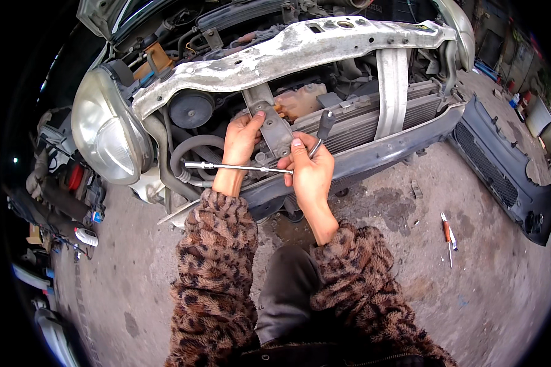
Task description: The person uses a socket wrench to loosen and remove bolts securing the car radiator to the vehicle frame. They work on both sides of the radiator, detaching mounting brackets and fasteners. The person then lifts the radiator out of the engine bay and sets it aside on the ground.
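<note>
A grey metal bracket with bolt holes stands upright in the open front of a car, below the pale crossbeam. My left hand grips its left edge, thumb on the upper face and the other fingers hidden behind. In my right hand is a socket wrench. Its shiny shaft extends left across my left wrist, socket end outward. The bent neck and black handle rise above my right fingers. My right thumb lies at the bracket's lower right corner, apparently touching it.
Left of my hands are a headlight, a round black horn and a curved hose. A radiator lies behind the lower bar. A detached bumper and an orange-handled screwdriver rest on the floor at right.
</note>
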`<act>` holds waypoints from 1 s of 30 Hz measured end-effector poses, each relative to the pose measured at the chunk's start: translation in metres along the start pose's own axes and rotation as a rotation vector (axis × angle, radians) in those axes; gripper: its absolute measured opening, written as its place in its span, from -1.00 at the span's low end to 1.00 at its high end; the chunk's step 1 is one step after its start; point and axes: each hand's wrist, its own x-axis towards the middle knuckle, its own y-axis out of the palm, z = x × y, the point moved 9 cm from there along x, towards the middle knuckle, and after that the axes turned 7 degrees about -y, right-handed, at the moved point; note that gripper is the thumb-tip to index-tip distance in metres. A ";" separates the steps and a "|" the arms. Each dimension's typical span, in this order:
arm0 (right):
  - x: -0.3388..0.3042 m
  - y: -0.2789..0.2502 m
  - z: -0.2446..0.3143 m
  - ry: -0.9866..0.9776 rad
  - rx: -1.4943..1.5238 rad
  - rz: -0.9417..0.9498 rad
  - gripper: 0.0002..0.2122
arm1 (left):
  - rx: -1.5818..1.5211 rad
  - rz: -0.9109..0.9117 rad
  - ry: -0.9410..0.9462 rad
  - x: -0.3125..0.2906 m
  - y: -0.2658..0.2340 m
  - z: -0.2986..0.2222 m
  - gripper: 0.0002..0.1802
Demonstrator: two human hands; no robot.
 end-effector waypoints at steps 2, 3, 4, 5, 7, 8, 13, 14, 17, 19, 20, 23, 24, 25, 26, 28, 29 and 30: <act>0.000 0.002 0.005 -0.009 -0.053 0.022 -0.78 | 0.013 -0.033 0.002 0.000 0.000 -0.003 -0.68; 0.000 0.003 0.007 -0.013 -0.079 0.031 -0.77 | 0.020 -0.049 0.002 -0.001 0.001 -0.006 -0.68; 0.000 0.003 0.008 -0.016 -0.082 0.035 -0.78 | 0.030 -0.069 0.006 0.002 -0.001 -0.005 -0.68; 0.000 0.004 0.008 -0.019 -0.084 0.038 -0.79 | 0.041 -0.090 0.009 0.006 -0.004 -0.003 -0.68; 0.002 0.000 0.006 -0.024 -0.070 0.036 -0.80 | 0.038 -0.088 -0.006 0.005 0.000 -0.001 -0.66; 0.003 -0.001 0.005 -0.028 -0.047 0.032 -0.80 | 0.029 -0.067 -0.022 0.004 0.002 -0.001 -0.65; 0.002 -0.001 -0.001 0.006 0.061 -0.010 -0.80 | -0.031 -0.050 -0.098 -0.001 0.000 0.002 -0.68; 0.003 -0.001 -0.002 0.012 0.078 -0.018 -0.80 | -0.044 -0.040 -0.095 -0.002 0.003 0.000 -0.68; 0.002 -0.001 -0.005 0.004 0.077 -0.012 -0.80 | -0.097 -0.001 -0.071 -0.001 0.000 0.002 -0.66; 0.003 0.001 -0.002 -0.008 0.057 0.001 -0.80 | -0.100 0.008 -0.068 0.000 0.000 0.000 -0.67; 0.002 0.001 -0.001 -0.009 0.043 0.006 -0.80 | -0.099 0.007 -0.072 0.001 -0.003 0.003 -0.67; 0.006 -0.002 0.003 -0.016 0.010 0.034 -0.80 | -0.099 -0.005 -0.077 0.005 0.000 0.005 -0.69; 0.006 -0.003 0.003 -0.014 -0.001 0.051 -0.80 | -0.102 -0.019 -0.079 0.005 -0.001 0.006 -0.70; 0.008 -0.003 0.003 0.000 -0.010 0.075 -0.79 | -0.111 -0.006 -0.083 0.006 -0.001 0.008 -0.69; 0.009 -0.004 0.002 0.013 -0.019 0.099 -0.79 | -0.120 0.008 -0.087 0.007 -0.001 0.010 -0.68; 0.011 0.000 0.001 0.047 -0.048 0.171 -0.76 | -0.127 0.010 -0.088 0.007 -0.009 0.012 -0.66; 0.011 0.002 0.002 0.063 -0.069 0.210 -0.74 | -0.123 0.008 -0.087 0.006 -0.014 0.013 -0.65; 0.013 0.001 0.007 0.068 -0.099 0.241 -0.73 | -0.128 0.021 -0.085 0.008 -0.010 0.012 -0.64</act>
